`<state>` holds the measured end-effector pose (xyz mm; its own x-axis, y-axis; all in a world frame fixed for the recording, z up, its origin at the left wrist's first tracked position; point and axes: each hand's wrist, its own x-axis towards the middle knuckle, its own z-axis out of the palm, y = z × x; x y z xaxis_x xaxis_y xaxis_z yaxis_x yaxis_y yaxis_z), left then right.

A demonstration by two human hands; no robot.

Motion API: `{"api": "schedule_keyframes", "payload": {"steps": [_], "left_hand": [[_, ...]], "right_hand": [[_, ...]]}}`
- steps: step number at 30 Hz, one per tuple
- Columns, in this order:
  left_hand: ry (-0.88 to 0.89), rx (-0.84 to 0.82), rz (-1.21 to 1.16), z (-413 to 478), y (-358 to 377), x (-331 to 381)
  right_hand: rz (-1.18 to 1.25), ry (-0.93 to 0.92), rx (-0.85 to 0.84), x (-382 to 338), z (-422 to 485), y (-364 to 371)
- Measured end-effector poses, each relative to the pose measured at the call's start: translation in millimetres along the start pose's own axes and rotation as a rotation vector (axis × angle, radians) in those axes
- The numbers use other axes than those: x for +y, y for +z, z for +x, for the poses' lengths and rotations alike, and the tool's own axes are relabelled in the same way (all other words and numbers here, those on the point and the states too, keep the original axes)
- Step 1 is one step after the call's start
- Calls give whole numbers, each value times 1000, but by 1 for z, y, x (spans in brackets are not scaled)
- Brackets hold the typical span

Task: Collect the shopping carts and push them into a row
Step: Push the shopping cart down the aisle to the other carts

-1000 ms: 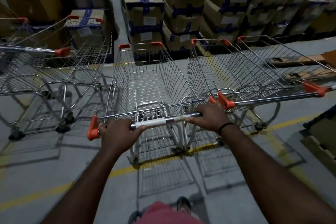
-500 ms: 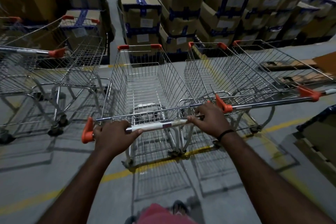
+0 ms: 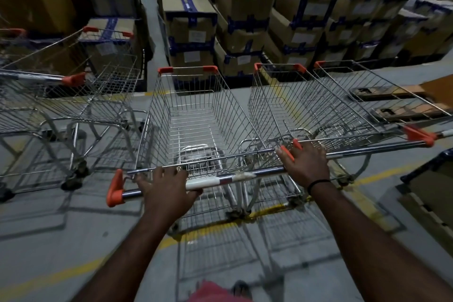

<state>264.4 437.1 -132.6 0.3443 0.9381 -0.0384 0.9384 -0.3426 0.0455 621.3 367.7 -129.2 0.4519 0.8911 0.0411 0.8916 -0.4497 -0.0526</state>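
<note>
I stand behind an empty wire shopping cart [image 3: 196, 110] with orange corner caps. My left hand [image 3: 166, 189] grips its metal handle [image 3: 220, 180] near the left end. My right hand [image 3: 307, 162] holds the handle's right end, its fingers reaching over towards the orange cap of the neighbouring cart's handle. That second cart [image 3: 289, 105] stands close on the right, side by side with mine, and another basket sits just beyond it. More carts [image 3: 103, 95] stand apart on the left, facing the same way.
Stacks of taped cardboard boxes [image 3: 191, 29] rise just ahead of the carts, split by a narrow aisle. Wooden pallets [image 3: 392, 92] lie at the right. A dark crate [image 3: 431, 179] stands at the right edge. A yellow floor line [image 3: 73, 270] crosses under the cart.
The cart has rolled forward towards the boxes, drawing level with the cart on the right. My right hand has slid to the handle's right end.
</note>
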Motion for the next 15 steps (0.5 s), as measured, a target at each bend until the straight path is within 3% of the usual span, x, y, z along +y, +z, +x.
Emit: {"api": "schedule_keyframes", "payload": {"steps": [11,15], "left_hand": [[7,-156,-43,5,-14,-3],[40,-312,-240,21,-14,-18]], "right_hand": [[-18,78,-3,-8,-4,-5],[-51,38,26,-33,-12,-18]]}}
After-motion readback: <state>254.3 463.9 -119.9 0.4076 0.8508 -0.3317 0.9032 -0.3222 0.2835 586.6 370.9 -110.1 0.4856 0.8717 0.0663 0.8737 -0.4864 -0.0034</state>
